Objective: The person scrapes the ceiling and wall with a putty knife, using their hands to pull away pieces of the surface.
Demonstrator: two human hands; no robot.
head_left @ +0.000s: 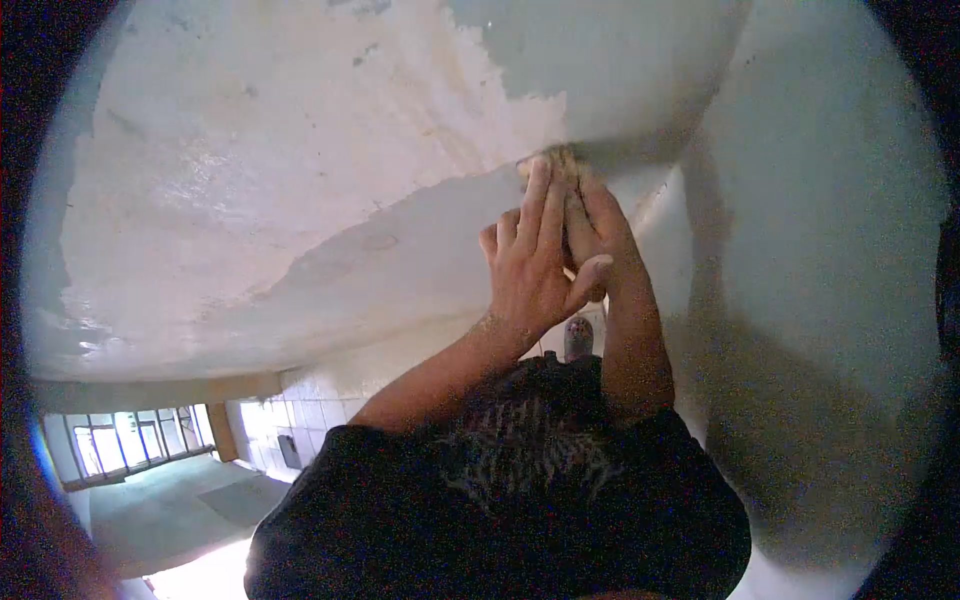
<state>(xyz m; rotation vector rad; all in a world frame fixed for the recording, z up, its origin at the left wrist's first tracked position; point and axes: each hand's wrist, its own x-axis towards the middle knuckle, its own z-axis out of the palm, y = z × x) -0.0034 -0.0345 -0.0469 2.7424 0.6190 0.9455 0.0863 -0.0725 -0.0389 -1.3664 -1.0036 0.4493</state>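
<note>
Both arms reach up to the corner where a patchy plastered surface (300, 180) meets a grey-green wall (820, 200). My right hand (607, 222) presses a small tan sanding pad (562, 158) against the surface at that corner. My left hand (530, 265) lies over the right one. Its fingers are stretched flat, the fingertips reach the pad, and the thumb hooks across the right hand. Most of the pad is hidden under the fingers.
The surface is cream and white where it is scraped, with grey-green paint (600, 60) left near the corner. A dark-haired head and dark shirt (520, 480) fill the lower middle. A tiled wall (320, 400) and bright windows (120, 440) show at lower left.
</note>
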